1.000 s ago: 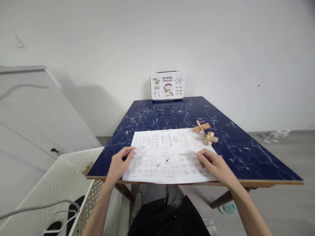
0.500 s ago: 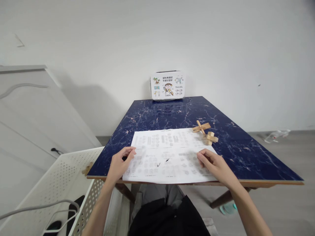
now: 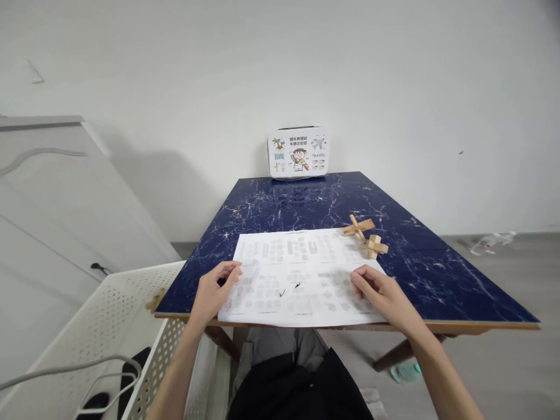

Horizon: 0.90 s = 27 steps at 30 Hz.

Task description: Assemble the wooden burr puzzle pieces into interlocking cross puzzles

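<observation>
**Both hands rest on a printed sheet at the table's near edge**

A dark blue marbled table [image 3: 306, 204] stands against a white wall. Beside it on the left sits a white perforated basket [image 3: 118, 303]. A printed sheet [image 3: 297, 274] lies flat along the table's near edge. At the far edge stands a small illustrated box [image 3: 298, 152]. The left hand [image 3: 212, 293] lies on the sheet's left margin, fingers loosely curled, gripping nothing. The right hand [image 3: 382, 294] rests likewise on the right side. Two wooden puzzle pieces [image 3: 365, 236] lie at the sheet's far right corner.
</observation>
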Tool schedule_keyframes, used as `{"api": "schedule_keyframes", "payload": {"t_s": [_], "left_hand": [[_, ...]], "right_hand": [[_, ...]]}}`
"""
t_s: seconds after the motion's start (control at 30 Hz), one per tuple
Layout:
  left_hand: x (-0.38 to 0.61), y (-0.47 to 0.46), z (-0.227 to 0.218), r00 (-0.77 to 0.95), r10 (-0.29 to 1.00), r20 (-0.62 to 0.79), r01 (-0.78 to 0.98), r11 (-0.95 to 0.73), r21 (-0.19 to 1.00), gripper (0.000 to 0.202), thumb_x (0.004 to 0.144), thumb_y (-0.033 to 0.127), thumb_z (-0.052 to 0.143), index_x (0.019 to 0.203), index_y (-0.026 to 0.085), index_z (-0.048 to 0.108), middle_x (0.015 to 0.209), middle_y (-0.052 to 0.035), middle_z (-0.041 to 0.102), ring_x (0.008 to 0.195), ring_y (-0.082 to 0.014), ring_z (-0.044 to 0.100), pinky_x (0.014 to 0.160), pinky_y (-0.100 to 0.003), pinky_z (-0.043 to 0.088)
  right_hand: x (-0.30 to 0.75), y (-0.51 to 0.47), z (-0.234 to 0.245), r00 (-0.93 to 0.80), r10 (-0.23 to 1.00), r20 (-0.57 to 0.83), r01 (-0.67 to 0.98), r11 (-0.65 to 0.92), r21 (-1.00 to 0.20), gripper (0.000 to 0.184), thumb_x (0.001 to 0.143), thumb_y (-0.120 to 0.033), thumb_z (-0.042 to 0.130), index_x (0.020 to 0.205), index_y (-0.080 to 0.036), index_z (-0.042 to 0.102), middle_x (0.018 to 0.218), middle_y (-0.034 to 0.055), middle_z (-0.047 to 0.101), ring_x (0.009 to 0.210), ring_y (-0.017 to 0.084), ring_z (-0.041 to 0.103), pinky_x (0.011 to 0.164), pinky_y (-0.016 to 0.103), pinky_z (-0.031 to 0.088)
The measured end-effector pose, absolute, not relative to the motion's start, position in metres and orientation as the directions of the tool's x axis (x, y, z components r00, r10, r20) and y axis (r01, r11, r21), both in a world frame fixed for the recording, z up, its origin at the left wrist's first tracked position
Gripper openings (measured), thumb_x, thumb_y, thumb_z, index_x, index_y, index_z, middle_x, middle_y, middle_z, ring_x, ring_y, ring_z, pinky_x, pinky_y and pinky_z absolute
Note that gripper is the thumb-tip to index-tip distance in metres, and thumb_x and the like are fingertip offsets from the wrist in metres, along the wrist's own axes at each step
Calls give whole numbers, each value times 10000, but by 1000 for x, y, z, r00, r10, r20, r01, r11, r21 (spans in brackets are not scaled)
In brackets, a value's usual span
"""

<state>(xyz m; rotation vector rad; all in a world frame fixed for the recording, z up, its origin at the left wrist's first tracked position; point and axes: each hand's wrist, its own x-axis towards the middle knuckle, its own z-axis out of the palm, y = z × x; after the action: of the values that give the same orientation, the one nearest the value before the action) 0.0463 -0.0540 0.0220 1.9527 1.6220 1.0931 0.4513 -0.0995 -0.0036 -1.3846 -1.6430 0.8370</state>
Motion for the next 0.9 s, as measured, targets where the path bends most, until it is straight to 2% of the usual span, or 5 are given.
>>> {"api": "schedule_keyframes", "payload": {"t_s": [0.9], "left_hand": [[49, -56, 25, 31, 939, 342, 658, -277, 701, 323, 939, 490, 605, 1055, 214, 729, 963, -52, 794, 855, -220, 739, 842, -329, 570]], "right_hand": [[450, -102, -1, -56, 983, 174, 456, 180, -872, 447, 1018, -594, 480, 765, -233, 558, 655, -2, 592, 627, 175, 549, 629, 288, 423]]}}
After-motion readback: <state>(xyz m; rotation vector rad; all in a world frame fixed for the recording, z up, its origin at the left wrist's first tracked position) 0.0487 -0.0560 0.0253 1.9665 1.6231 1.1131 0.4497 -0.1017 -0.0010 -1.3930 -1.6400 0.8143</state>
